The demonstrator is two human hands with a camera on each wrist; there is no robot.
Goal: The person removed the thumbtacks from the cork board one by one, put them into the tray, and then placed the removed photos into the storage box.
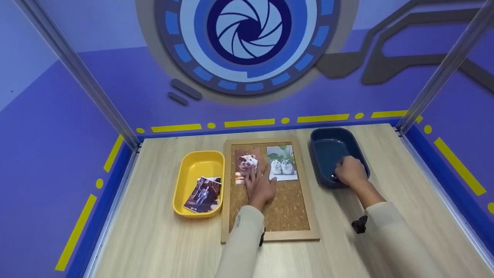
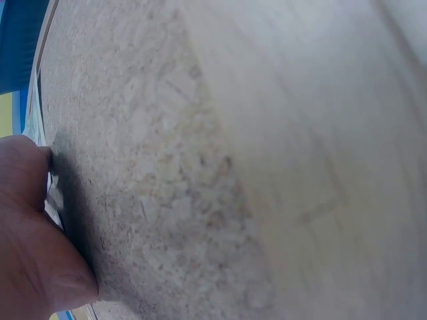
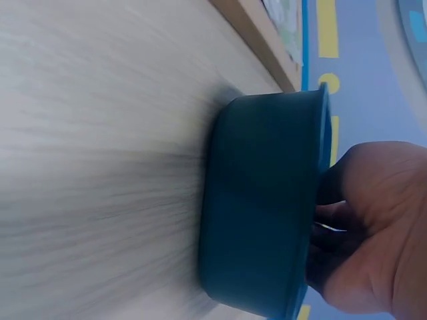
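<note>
My left hand [image 1: 260,187] rests with its fingers extended on a photo of a brown-and-white hamster [image 1: 247,159], which lies at the upper left of a cork board [image 1: 285,208]. Beside it, on the board's upper right, is a photo of two small hamsters with green leaves [image 1: 283,166]. My right hand [image 1: 351,172] reaches into the near end of a dark blue tray [image 1: 328,148], fingers bent downward. Small shiny bits [image 1: 334,176] show by its fingertips. Whether the fingers grip any is hidden, as the tray wall blocks them in the right wrist view.
A yellow tray [image 1: 193,166] with several photos [image 1: 204,195] in it stands left of the board. The board's wooden frame [image 1: 270,236] lies flat on the light wood table [image 1: 150,193]. Blue-purple panels [image 1: 104,88] enclose the back and sides.
</note>
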